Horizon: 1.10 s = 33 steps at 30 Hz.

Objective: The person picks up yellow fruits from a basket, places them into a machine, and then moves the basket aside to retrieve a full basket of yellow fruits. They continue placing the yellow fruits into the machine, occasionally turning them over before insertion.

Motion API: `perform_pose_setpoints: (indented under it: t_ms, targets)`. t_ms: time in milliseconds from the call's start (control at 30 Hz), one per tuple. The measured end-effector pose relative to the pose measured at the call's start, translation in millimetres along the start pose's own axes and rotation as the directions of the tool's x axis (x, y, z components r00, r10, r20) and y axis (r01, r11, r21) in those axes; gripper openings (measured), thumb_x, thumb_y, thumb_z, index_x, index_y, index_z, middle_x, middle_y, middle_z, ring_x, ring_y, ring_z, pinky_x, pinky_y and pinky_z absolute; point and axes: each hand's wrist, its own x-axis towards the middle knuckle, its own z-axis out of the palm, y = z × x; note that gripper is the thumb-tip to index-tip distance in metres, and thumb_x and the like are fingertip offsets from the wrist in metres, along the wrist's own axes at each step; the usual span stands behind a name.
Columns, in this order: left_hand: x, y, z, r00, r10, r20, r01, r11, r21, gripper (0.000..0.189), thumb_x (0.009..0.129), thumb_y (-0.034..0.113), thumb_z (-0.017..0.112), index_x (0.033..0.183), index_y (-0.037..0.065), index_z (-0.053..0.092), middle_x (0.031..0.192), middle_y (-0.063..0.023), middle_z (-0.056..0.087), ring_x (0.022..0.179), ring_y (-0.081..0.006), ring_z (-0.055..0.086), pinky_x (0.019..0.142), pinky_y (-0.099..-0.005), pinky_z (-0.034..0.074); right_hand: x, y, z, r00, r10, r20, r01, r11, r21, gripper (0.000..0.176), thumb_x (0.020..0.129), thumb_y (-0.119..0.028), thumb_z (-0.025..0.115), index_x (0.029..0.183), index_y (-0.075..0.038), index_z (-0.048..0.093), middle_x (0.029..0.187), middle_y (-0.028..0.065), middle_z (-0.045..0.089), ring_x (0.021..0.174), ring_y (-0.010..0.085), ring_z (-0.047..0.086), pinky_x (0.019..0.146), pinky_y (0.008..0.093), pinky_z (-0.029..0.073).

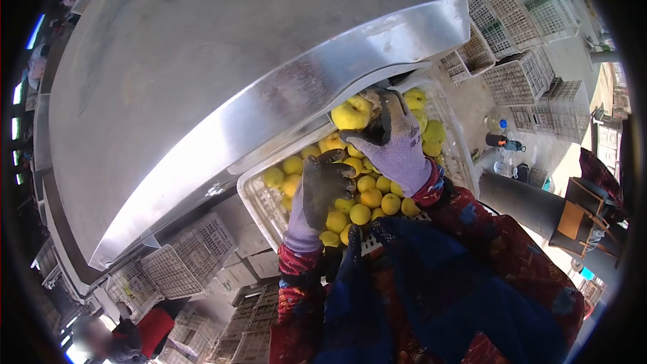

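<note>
Both hands wear lavender gloves with dark coated palms and fingers. My right hand (391, 128) is closed on a large yellow, apple-like fruit (352, 113), held near the metal edge above the crate. Lower and to the left, my left hand (325, 185) rests over more yellow fruit (360, 214) with its fingers apart; whether it touches any is hard to tell. These fruits fill a pale plastic crate (259, 207) in front of my body. Larger greenish-yellow ones (433, 131) lie at its right end.
A wide metal table (222, 47) with a shiny curved rim (283, 98) overhangs the crate's far side. Stacked plastic crates (519, 81) stand at the right, and more crates (185, 263) at the lower left. Bottles (505, 141) are on the floor. Another person (145, 334) is at the lower left.
</note>
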Motion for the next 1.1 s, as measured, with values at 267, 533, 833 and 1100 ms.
perform_pose_setpoints:
  t_ms: [267, 533, 833, 1100]
  targets:
    - [-36, -43, -40, 0.967, -0.066, -0.244, 0.104, 0.983, 0.148, 0.058, 0.106, 0.048, 0.04, 0.132, -0.001, 0.055, 0.104, -0.0104, 0.068, 0.086, -0.0159, 0.063, 0.077, -0.029, 0.053, 22, 17, 40, 0.997, -0.001, -0.077, -0.005, 0.997, -0.078, 0.074, 0.072, -0.023, 0.085, 0.126, 0.003, 0.044, 0.112, 0.0282, 0.054, 0.101, 0.0471, 0.056, 0.088, 0.0556, 0.047]
    - [-29, -123, -71, 0.99, -0.026, -0.136, 0.137, 0.021, 0.99, 0.057, 0.094, 0.051, 0.057, 0.136, 0.012, 0.053, 0.129, -0.0186, 0.058, 0.121, -0.0369, 0.054, 0.096, -0.0519, 0.045, 48, -9, -14, 0.998, -0.028, 0.049, 0.025, 0.999, 0.047, 0.049, 0.082, -0.03, 0.08, 0.117, -0.002, 0.06, 0.096, 0.0103, 0.067, 0.085, 0.0285, 0.066, 0.077, 0.0439, 0.052]
    - [-12, -139, -76, 0.859, -0.46, -0.226, 0.193, -0.118, 0.974, 0.08, 0.083, 0.05, 0.069, 0.146, 0.01, 0.039, 0.134, -0.0251, 0.055, 0.121, -0.042, 0.056, 0.102, -0.0542, 0.042, -78, 125, -2, 0.832, 0.364, 0.418, 0.093, 0.652, -0.753, 0.052, 0.083, -0.019, 0.069, 0.13, -0.006, 0.051, 0.127, 0.019, 0.058, 0.087, 0.0323, 0.069, 0.07, 0.0408, 0.055]
    - [-27, -136, -101, 0.997, -0.071, -0.018, 0.039, 0.306, 0.951, 0.081, 0.083, 0.047, 0.074, 0.141, 0.003, 0.04, 0.127, -0.0213, 0.06, 0.111, -0.037, 0.063, 0.091, -0.0446, 0.052, -61, 98, -23, 0.668, 0.425, 0.61, -0.107, 0.867, -0.487, 0.071, 0.079, -0.025, 0.076, 0.14, -0.004, 0.047, 0.132, 0.0176, 0.057, 0.112, 0.0334, 0.062, 0.092, 0.0398, 0.051]
